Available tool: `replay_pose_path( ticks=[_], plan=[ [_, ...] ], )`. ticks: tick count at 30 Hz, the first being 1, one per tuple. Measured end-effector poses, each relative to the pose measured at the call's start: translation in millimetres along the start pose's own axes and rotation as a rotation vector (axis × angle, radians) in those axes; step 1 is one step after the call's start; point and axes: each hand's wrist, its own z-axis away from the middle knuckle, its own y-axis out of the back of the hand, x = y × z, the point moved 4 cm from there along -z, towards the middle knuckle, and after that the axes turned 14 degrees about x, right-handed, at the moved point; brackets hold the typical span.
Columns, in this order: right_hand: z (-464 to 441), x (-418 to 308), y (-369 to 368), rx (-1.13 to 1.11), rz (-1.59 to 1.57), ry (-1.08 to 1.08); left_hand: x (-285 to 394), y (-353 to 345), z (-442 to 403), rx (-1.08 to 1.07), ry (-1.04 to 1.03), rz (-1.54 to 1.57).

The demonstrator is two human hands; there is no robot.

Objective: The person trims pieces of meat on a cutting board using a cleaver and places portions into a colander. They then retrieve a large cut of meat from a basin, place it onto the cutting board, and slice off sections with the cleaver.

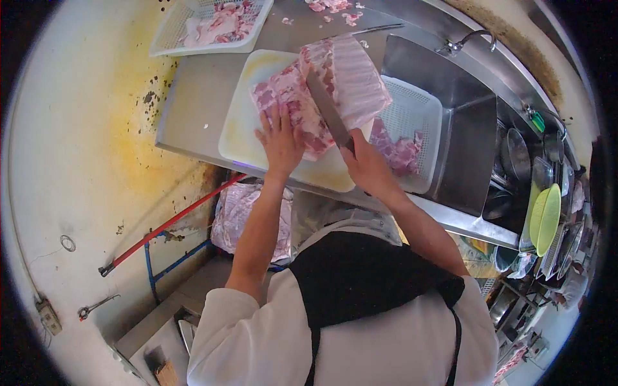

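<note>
A large slab of raw ribs lies across a white cutting board on the steel counter. My right hand is closed round the handle of a knife. The blade rests along the top of the slab, pointing away and to the left; whether it has cut in, I cannot tell. My left hand lies with fingers spread on the near left edge of the meat. Right of the board, a white perforated basket holds pieces of cut meat.
A steel sink with a faucet is on the right. Another white basket of meat scraps stands at the back left. A long thin tool lies behind the slab. Below the counter hangs bagged meat, beside a red pole.
</note>
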Motion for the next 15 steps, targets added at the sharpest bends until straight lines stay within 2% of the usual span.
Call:
replay_pose_path(
  ticks=[2,5,8,11,14,15],
  plan=[
    [-15,-6,-9,0.011,0.014,-0.030,-2,-2,2,-0.005,0.000,0.005],
    [-38,-7,-23,0.124,0.018,0.039,-2,-2,2,0.000,-0.008,0.032],
    [-60,-7,-35,0.130,0.022,0.134,-5,-5,4,-0.011,0.003,0.031],
    [-71,-2,-36,0.029,0.085,0.030,-6,-7,5,-0.010,-0.009,0.021],
    [-52,19,-23,0.062,0.098,0.154,-5,0,0,0.008,-0.016,0.010],
    [-38,13,-5,-0.115,0.005,-0.072,-2,5,-5,0.016,-0.017,0.006]
  ],
)
